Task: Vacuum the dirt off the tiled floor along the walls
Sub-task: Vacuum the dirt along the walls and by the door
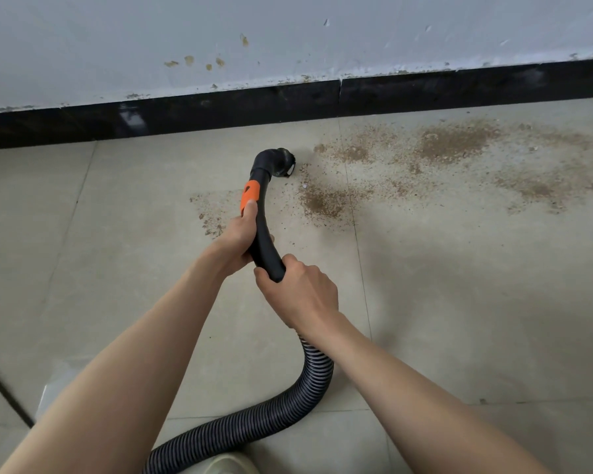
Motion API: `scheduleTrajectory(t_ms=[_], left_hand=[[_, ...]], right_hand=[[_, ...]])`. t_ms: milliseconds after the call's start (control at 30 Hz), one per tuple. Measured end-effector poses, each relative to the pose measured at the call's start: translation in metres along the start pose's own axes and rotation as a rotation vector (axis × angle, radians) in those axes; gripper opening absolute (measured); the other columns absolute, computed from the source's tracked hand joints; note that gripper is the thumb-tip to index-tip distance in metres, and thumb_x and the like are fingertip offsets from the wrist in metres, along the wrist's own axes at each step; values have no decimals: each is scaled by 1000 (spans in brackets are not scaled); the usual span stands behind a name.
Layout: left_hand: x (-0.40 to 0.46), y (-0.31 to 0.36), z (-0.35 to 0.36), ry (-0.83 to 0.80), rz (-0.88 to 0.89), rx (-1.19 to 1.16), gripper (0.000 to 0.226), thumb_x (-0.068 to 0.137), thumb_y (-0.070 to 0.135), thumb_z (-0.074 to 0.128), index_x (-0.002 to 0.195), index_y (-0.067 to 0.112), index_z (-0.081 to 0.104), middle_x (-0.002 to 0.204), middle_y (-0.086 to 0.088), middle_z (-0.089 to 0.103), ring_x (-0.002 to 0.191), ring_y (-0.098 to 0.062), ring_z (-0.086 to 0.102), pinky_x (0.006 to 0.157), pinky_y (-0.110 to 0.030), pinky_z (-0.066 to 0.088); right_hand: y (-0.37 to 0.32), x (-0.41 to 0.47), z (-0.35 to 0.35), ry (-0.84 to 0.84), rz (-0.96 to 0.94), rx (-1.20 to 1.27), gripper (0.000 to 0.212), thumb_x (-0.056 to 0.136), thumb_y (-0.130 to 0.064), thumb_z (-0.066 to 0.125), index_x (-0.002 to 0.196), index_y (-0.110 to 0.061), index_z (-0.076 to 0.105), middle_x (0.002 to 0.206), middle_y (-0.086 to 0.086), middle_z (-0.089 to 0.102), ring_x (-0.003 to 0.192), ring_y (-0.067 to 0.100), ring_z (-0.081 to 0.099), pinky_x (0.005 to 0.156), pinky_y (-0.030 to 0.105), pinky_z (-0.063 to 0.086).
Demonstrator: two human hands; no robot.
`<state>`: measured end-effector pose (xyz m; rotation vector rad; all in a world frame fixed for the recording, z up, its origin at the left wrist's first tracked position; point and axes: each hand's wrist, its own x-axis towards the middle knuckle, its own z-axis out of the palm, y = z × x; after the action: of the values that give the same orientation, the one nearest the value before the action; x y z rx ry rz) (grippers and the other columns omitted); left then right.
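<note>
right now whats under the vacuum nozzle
The nozzle sits on pale floor tile, at the left edge of the dirt. Whatever lies directly beneath it is covered.

1. A black handle tube (pixel 266 241) is marked by an orange patch (pixel 249 197).
2. The hose (pixel 290 410) is ribbed black and grey.
3. Brown dirt (pixel 454 143) is scattered on beige floor tiles (pixel 459 302).
4. The skirting (pixel 220 111) is glossy black.
</note>
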<state>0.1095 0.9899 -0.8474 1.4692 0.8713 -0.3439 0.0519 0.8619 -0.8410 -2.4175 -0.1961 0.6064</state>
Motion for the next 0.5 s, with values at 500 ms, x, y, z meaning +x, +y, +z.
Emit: scheduleTrajectory(t_ms=[500], left_hand=[[14,36,42,4,12,-34,48,99,48,33,111,4,46,83,-6,52,72,-19,54,55,-29,46]], right_hand=[[17,33,-51,-23,20,58,38,89,-59,48,78,-23,49,81,1,62,76,26,59,57,32,36]])
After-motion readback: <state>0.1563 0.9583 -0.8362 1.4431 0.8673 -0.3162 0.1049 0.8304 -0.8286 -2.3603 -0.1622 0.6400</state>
